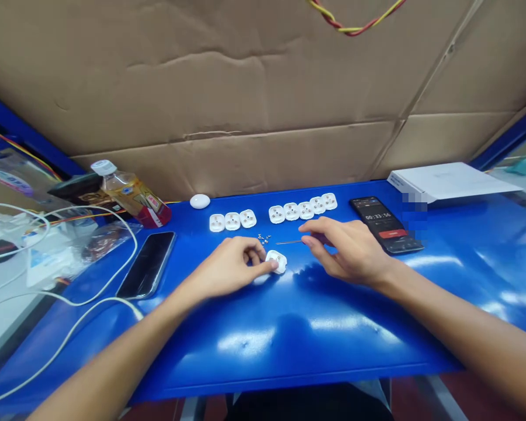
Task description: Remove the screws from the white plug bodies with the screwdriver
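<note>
My left hand (pixel 234 266) rests on the blue table (pixel 289 333) and pinches a small white plastic socket part (pixel 277 261) between thumb and fingers. My right hand (pixel 346 248) lies just right of it, fingers curled around the handle of a thin screwdriver (pixel 289 242) whose metal shaft points left. A few tiny screws (pixel 263 238) lie just beyond the held part. Behind them, several more white socket parts stand in a row, three on the left (pixel 232 221) and several on the right (pixel 302 209).
A dark phone (pixel 147 264) lies at the left, another phone (pixel 386 224) showing a timer at the right. A tipped bottle (pixel 131 196), a white oval object (pixel 200 201), white cables (pixel 70 304), a white box (pixel 447 180) and a cardboard wall (pixel 263 105) surround the work area.
</note>
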Demonstrator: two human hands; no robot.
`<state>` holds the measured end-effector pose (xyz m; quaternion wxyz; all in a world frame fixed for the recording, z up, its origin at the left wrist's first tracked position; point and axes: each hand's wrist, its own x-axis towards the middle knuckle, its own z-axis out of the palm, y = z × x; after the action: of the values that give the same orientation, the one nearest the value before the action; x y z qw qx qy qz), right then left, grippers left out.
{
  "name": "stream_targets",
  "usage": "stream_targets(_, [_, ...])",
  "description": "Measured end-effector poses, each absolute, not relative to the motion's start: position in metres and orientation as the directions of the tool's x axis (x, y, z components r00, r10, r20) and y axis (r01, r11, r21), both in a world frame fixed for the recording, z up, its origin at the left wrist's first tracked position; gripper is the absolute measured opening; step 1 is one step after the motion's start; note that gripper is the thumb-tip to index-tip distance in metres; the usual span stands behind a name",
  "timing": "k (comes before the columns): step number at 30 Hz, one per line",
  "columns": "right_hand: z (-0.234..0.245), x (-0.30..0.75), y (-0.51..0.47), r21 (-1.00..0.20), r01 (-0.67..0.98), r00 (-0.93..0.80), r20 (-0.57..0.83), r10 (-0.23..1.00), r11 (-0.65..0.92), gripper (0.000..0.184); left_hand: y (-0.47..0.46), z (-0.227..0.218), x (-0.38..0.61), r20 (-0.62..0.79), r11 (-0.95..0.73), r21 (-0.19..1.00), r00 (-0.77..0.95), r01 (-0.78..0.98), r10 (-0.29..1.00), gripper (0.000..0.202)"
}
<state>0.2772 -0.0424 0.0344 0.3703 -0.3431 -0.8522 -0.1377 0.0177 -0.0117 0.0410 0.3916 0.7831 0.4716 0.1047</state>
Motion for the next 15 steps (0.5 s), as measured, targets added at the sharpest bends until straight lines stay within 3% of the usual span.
stream_targets(3, [0.034,0.278,-0.042,-0.02,0.689,-0.482,0.734,0.478,0.725,0.013,-0.012,0.041,0.022,-0.181,-0.247,0.769,0.572,0.589,0.8,0.025])
stream_targets(6, [0.034,0.278,-0.042,-0.036,0.702,-0.461,0.738,0.493,0.711,0.014,0.001,0.051,0.02,-0.117,-0.318,0.743,0.583,0.589,0.804,0.02])
stream_targets(10, [0.035,0.278,-0.043,-0.042,0.702,-0.47,0.722,0.508,0.711,0.016,0.033,0.077,0.014,0.067,-0.495,0.577,0.567,0.649,0.821,0.022])
stream_targets(15, [0.038,0.279,-0.043,-0.026,0.691,-0.491,0.717,0.495,0.723,0.015,0.075,0.092,0.016,0.082,-0.587,0.4,0.611,0.704,0.788,0.023])
